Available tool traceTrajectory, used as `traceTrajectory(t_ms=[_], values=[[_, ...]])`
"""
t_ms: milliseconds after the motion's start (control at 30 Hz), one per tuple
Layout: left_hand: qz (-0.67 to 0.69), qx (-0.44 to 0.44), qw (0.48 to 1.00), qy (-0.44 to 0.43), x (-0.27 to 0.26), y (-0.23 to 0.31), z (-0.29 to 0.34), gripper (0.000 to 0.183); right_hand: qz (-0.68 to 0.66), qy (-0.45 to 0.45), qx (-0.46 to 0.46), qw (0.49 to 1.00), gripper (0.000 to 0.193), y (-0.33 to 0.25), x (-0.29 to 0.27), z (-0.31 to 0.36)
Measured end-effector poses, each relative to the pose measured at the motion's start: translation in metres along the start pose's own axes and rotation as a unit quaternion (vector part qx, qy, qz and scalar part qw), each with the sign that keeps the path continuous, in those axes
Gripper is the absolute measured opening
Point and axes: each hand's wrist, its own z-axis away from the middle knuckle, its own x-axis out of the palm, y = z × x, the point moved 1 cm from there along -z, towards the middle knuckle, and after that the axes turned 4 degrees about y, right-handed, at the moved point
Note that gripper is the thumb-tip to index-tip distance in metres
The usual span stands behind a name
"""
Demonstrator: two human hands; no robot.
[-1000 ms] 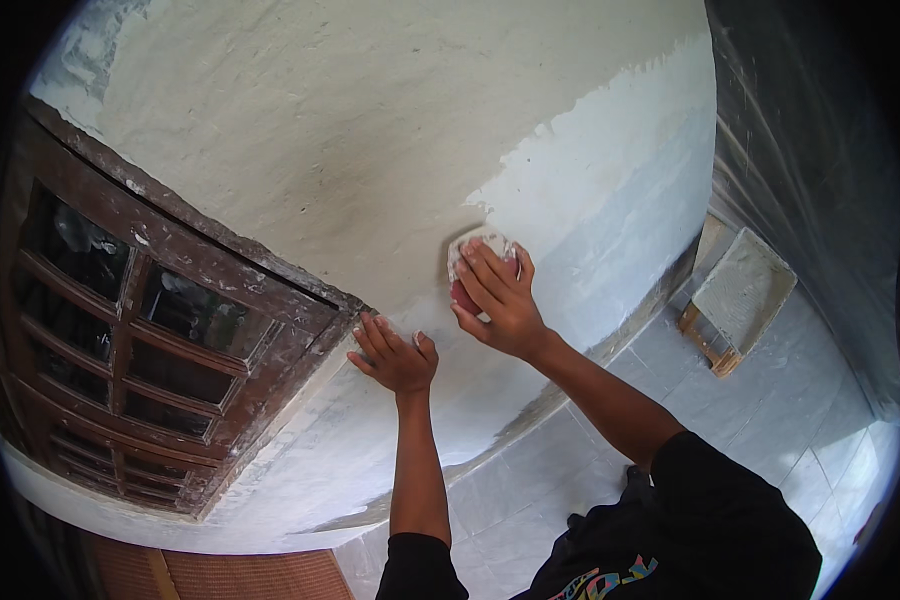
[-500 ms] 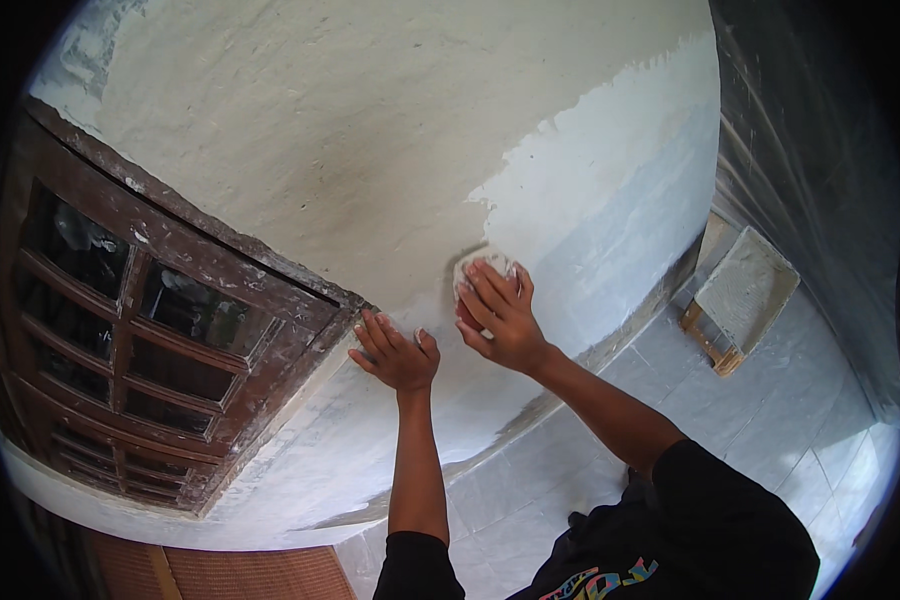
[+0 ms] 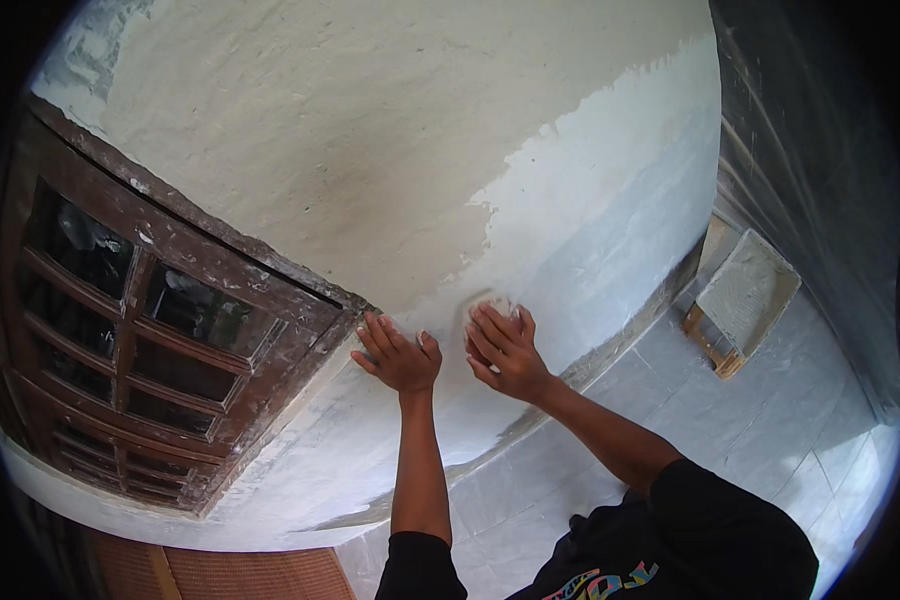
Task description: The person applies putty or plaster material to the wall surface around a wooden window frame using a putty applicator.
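My left hand point(image 3: 402, 360) lies against the wall point(image 3: 310, 150) with its fingers apart, beside the corner of a brown wooden window frame point(image 3: 315, 318). Nothing is in that hand. To its right, my right hand point(image 3: 515, 358) presses a rounded, plaster-smeared pad point(image 3: 504, 305) onto the wall, fingers laid over its back. Most of the pad is hidden under the hand, so its exact kind cannot be told. Pale wet-looking plaster spreads around both hands, with a ragged edge against the darker beige coat above.
A plaster-caked tray point(image 3: 755, 290) rests on a small wooden stand point(image 3: 718, 352) at the right. Grey tiles point(image 3: 560, 470) cover the floor below the wall. Translucent plastic sheeting point(image 3: 810, 170) hangs at the far right. A woven brown panel point(image 3: 260, 575) shows at the lower left.
My right hand has slid the pad down the wall, toward the floor. My left hand has stayed in practically the same place.
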Motion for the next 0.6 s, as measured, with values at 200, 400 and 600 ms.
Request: traceTrajectory(t_ms=[200, 400, 600], values=[[0.005, -0.004, 1.000, -0.015, -0.002, 0.004, 0.001, 0.069, 0.001, 0.123, -0.047, 0.991, 0.048, -0.001, -0.010, -0.116], [0.009, -0.005, 1.000, -0.010, 0.000, 0.004, 0.000, 0.068, 0.039, -0.142, -0.037, 0.988, 0.045, 0.016, 0.003, 0.070], [0.002, -0.002, 1.000, -0.007, -0.004, 0.001, 0.002, 0.068, -0.036, 0.075, -0.012, 0.996, 0.051, 0.004, -0.019, -0.058]])
